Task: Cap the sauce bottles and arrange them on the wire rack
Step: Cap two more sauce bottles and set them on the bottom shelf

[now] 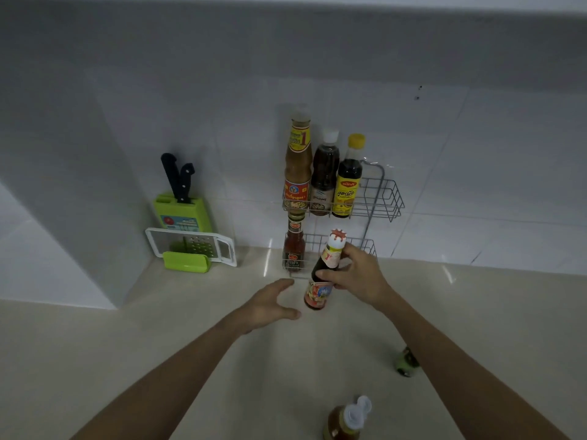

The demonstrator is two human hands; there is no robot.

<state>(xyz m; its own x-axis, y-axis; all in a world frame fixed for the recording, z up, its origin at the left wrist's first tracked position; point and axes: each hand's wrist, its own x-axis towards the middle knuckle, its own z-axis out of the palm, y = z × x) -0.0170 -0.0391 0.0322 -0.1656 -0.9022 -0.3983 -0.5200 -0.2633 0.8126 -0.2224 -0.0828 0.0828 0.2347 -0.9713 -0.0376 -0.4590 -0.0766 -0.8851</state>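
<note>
Bottle (320, 274) of dark sauce, capped in white and red, is gripped about its shoulder by the right hand (355, 274), which is closed round the glass. It hangs tilted just in front of the lower tier of the wire rack (386, 198); whether its base touches the table (190, 360) cannot be told. The left hand (270, 304) is spread wide, empty, just beside the bottle's base.

Upper tier: three capped bottles at its left end, right end vacant. Lower tier: one red sauce bottle (293, 249) at the left, space to its right.

Judgement: the step in hand is placement on the lower tier. To do it well, bring the bottle upright first, lift the base over the front wire, and set it down beside the red bottle without knocking it. The free hand could steady the base.

Outstanding: an amber bottle (346, 420) at the near edge, its flip cap apparently open, and a small green-topped item (406, 363) near the right forearm.
</note>
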